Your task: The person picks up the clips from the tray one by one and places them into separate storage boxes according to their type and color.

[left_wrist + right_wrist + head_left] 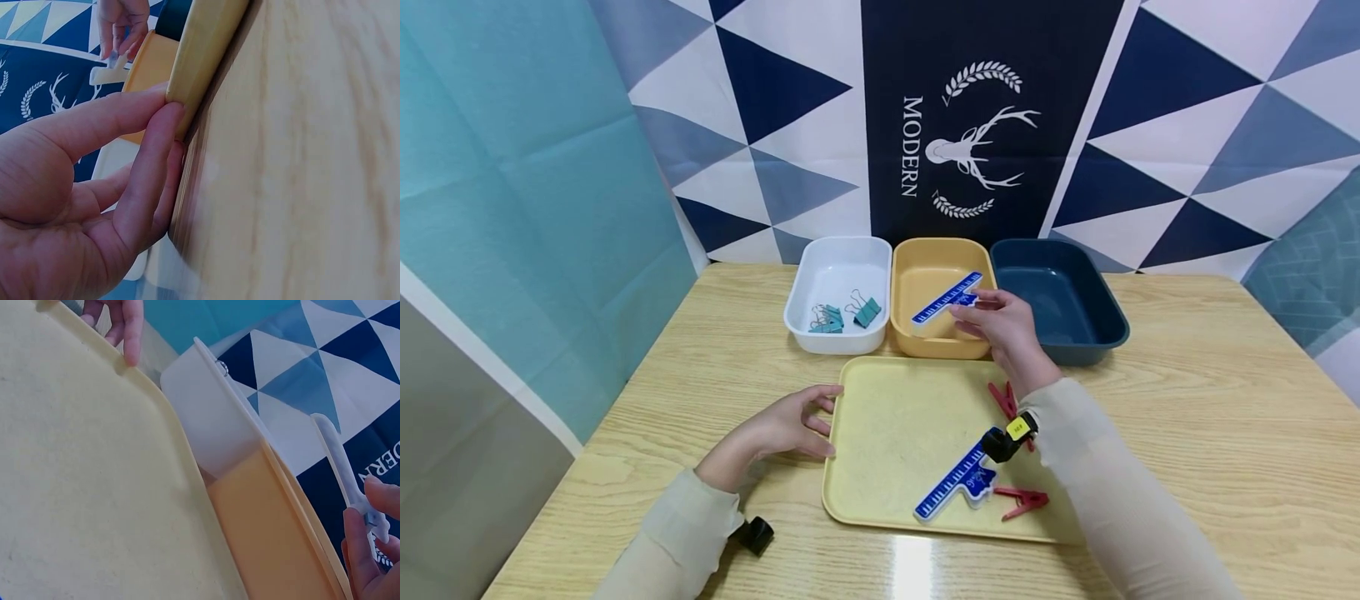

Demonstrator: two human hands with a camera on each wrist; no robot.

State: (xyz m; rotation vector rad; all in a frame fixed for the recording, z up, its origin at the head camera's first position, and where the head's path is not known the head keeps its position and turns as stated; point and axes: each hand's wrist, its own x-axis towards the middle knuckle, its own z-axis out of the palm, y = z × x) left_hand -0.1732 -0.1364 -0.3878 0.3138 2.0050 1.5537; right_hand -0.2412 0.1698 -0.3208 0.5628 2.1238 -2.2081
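Observation:
My right hand (pixel 1000 321) pinches a blue-and-white music page clip (pixel 946 298) with a piano-key pattern, above the orange bin (pixel 917 337). The right wrist view shows the white edge of this clip (pixel 337 456) between thumb and fingers, over the bin's rim. My left hand (pixel 793 422) touches the left rim of the yellow tray (pixel 887 417) with its fingertips. Another piano-key page clip (pixel 951 487) lies on the tray, partly under my right wrist in the head view. Two red clothespins lie there too, a lower one (pixel 1021 502) and an upper one (pixel 1002 402) partly hidden by my sleeve.
Left of the orange bin stands a white bin (pixel 838 342) with several teal binder clips (pixel 865 312) in it. On its right is a dark blue bin (pixel 1052 292). All three bins stand behind the tray, against a patterned cloth (pixel 805 125), on a wooden table (pixel 1210 400).

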